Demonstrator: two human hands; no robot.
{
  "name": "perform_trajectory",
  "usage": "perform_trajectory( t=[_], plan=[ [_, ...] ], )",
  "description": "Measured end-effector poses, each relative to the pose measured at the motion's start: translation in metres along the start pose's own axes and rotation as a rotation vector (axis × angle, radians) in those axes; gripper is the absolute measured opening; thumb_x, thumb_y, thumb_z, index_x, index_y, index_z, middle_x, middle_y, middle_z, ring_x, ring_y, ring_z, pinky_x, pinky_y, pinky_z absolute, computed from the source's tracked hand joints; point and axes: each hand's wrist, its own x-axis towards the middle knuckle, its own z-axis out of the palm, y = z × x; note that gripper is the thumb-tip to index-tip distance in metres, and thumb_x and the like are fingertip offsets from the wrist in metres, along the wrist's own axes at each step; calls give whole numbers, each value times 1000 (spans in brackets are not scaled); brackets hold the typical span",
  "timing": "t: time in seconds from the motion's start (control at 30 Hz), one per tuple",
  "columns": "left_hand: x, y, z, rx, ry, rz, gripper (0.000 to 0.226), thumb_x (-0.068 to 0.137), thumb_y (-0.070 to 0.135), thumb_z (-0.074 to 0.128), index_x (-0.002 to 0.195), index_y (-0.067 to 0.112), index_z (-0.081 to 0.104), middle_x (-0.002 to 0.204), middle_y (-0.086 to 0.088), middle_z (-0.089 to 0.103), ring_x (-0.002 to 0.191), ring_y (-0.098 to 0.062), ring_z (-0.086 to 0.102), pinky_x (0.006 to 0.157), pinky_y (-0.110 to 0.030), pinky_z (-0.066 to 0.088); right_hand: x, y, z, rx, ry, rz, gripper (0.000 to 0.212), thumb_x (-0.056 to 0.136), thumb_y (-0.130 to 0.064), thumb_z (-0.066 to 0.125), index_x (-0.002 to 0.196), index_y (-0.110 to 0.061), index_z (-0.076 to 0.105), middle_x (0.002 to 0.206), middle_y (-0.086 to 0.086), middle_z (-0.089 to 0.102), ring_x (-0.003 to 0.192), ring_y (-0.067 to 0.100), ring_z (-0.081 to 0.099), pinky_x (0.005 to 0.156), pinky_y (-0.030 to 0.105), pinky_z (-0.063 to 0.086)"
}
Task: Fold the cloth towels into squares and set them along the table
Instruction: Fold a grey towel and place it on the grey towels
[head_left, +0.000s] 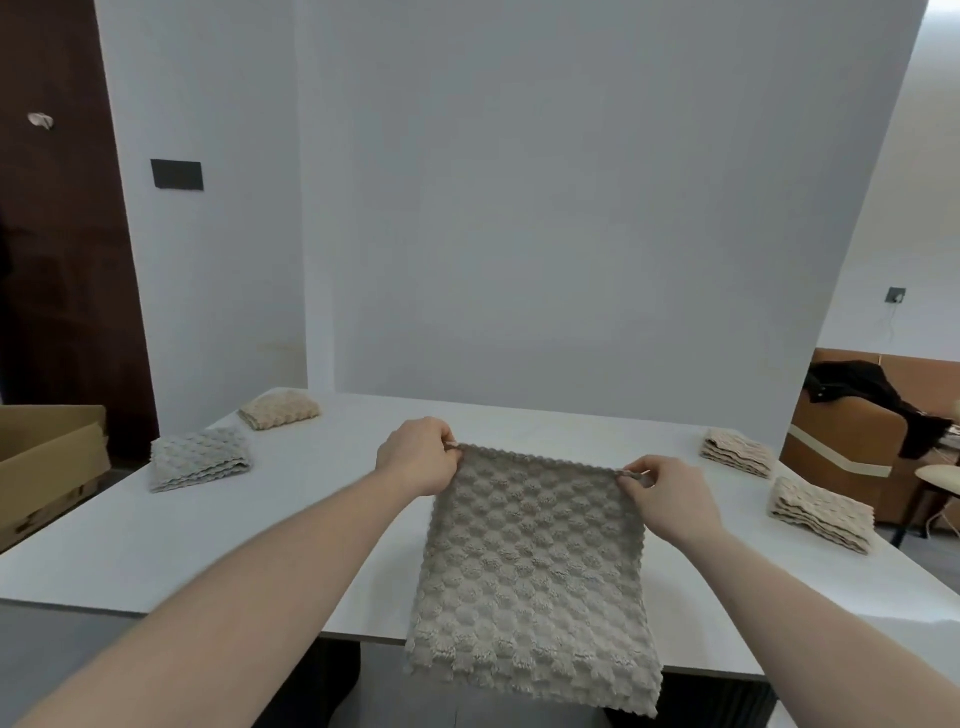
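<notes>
Towel in hand: your grey-beige bubble-textured towel hangs at 6 o'clock, its lower edge draped past the near edge of the white table, its top edge held taut above the surface.
Left hand: your left hand pinches the towel's upper left corner, fingers curled on the fabric.
Right hand: your right hand pinches the upper right corner between thumb and fingertips.
Right side, 3 o'clock: one folded beige towel lies near the table edge; a second folded towel sits just beyond it, towards 2 o'clock.
Left side, 10 o'clock: a folded grey towel lies flat; a folded tan towel sits farther off, at 11 o'clock.
Progress: four towels look folded and placed; this one appears to be at least doubled but not yet reduced to a square.
Remaining: in my judgement, you have to finish folding this one and set it down.
</notes>
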Motion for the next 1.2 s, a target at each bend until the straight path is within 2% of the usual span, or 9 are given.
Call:
perform_trajectory(
  t=[0.2, 0.33, 0.4, 0.5, 0.73, 0.83, 0.93, 1.07, 1.2],
  plan=[
    [26, -7, 18, -125, -69, -110, 21, 97, 42, 59, 90, 25, 69, 93, 3, 68, 91, -24, 63, 76, -30, 48, 24, 4, 18, -32, 5, -33, 13, 95, -28, 65, 95, -25, 78, 80, -6, 67, 79, 19, 58, 70, 28, 42],
    [35, -11, 22, -284, -97, -168, 22, 94, 37, 58, 82, 24, 70, 85, 2, 76, 83, -24, 72, 77, -38, 61, 33, 1, 23, -29, 4, -42, 14, 96, -27, 63, 95, -27, 77, 91, -6, 76, 90, 21, 68, 75, 30, 49],
    [35, -11, 22, -365, -112, -186, 17, 92, 30, 56, 84, 24, 70, 85, 0, 78, 77, -25, 74, 71, -39, 64, 34, -1, 25, -19, 6, -37, 14, 95, -26, 63, 96, -28, 77, 94, -6, 77, 93, 22, 69, 77, 31, 50],
    [29, -8, 19, -479, -126, -221, 14, 91, 24, 54, 93, 25, 68, 91, -2, 77, 80, -27, 76, 69, -37, 64, 33, -4, 24, 5, 11, -39, 14, 95, -25, 63, 97, -28, 77, 97, -7, 77, 95, 21, 69, 79, 32, 51],
    [4, -12, 3, -637, -200, -260, 22, 93, 27, 53, 99, 13, 69, 98, -2, 72, 87, -23, 75, 64, -34, 61, 2, -5, 11, 55, -70, -125, 17, 94, -20, 65, 93, -33, 76, 86, -18, 71, 86, 7, 67, 76, 26, 48],
    [-13, -20, -1, -631, -223, -270, 24, 92, 27, 54, 99, 12, 71, 103, -3, 71, 86, -23, 75, 66, -35, 61, -18, -2, 3, 61, -116, -155, 19, 91, -17, 65, 89, -34, 75, 86, -20, 72, 85, 0, 67, 78, 23, 50],
    [-34, -32, 0, -606, -246, -256, 23, 95, 26, 55, 96, 14, 75, 101, 2, 74, 84, -19, 74, 61, -31, 59, -42, 2, -3, 46, -161, -166, 20, 88, -18, 64, 88, -33, 76, 85, -22, 73, 87, -7, 67, 81, 23, 52],
    [-63, -42, 7, -531, -281, -220, 22, 94, 26, 57, 92, 16, 77, 99, 3, 75, 86, -20, 74, 58, -28, 56, -71, 11, -3, 3, -212, -165, 18, 85, -21, 63, 88, -33, 77, 85, -23, 73, 88, -7, 65, 80, 23, 52],
    [-89, -51, 25, -463, -318, -211, 21, 91, 25, 58, 86, 18, 78, 94, -4, 77, 88, -26, 74, 59, -30, 56, -97, 24, 3, -49, -268, -158, 16, 80, -25, 64, 82, -37, 74, 81, -24, 71, 85, -5, 64, 78, 22, 51]
  ],
)
